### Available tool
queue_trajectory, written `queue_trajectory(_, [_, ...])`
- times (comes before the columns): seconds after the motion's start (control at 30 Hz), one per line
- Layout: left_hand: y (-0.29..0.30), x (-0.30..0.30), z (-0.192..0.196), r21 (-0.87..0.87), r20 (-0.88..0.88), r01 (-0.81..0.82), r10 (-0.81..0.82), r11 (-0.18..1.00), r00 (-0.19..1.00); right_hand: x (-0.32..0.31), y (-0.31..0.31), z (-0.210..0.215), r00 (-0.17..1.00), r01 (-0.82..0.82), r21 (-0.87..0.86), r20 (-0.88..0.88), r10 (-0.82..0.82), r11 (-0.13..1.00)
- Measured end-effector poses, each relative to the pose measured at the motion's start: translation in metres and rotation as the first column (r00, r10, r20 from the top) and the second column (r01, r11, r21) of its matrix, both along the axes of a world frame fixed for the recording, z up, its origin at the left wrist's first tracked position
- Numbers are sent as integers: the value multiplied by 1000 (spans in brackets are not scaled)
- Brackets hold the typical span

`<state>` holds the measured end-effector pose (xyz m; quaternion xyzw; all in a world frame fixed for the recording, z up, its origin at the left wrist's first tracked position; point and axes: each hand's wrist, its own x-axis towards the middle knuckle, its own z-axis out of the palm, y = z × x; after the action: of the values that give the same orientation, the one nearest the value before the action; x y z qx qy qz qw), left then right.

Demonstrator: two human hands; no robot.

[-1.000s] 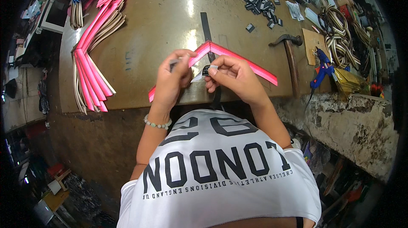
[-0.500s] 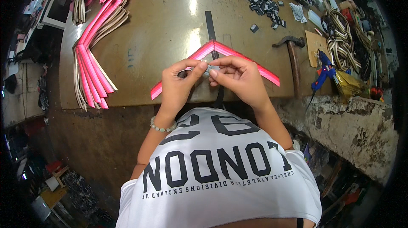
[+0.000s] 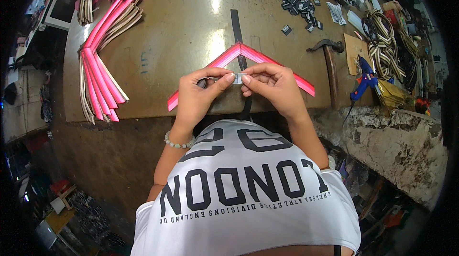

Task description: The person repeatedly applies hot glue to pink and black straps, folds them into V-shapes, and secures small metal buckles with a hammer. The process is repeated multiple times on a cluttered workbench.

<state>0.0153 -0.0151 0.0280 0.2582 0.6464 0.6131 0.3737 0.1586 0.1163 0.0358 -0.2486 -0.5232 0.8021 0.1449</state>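
Both hands: left hand [image 3: 198, 94] and right hand [image 3: 272, 86] pinched on small metal buckle [image 3: 237, 78] | held steady over black strap [image 3: 237, 36] and folded pink webbing [image 3: 267, 60] on table [image 3: 181, 31].

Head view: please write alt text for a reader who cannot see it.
Two hands, left hand and right hand, pinch a small metal piece together over a pink strap folded into a V on a brown table. A black strap runs under the V; a hammer and a blue glue gun lie to the right.

No packages, labels, signs or screens discernible.
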Motion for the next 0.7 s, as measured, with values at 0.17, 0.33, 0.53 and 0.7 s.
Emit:
queue_trajectory(0.17, [11, 0, -4, -66, -170, -23, 12, 998, 985, -8, 26, -3, 985, -92, 110, 153, 75, 990])
queue_trajectory(0.33, [37, -4, -11, -37, -592, -104, 62, 994, 804, -35, 61, -6, 937, -260, 468, 334, 104, 845])
queue_trajectory(0.53, [47, -16, -20, -195, -558, -111, -17, 974, 830, -52, 74, -14, 896, -345, 460, 421, 141, 818])
queue_trajectory(0.7, [49, -12, -22, -150, -562, -134, 27, 980, 826, -52, 70, -23, 904, -289, 520, 424, 51, 804])
